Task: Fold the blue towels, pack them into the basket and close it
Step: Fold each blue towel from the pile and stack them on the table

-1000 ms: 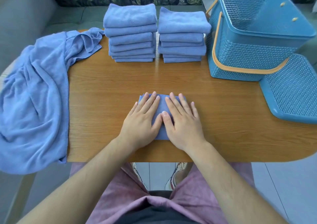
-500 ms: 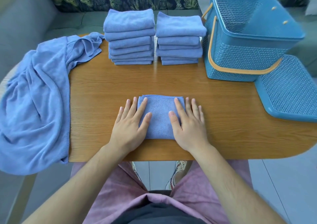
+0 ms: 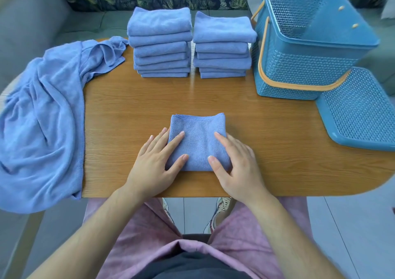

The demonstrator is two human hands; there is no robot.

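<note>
Fingers straight and flat, thumbs on top: left hand and right hand press the folded towel, one per side. Beyond that towel, folded stacks; to its right, open basket and lid; to its left, loose towels.

No readable text, labels or numbers anywhere.

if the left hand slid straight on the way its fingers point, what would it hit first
The left hand rests on the folded towel; beyond it, probably the right stack of towels, near its base.
</note>
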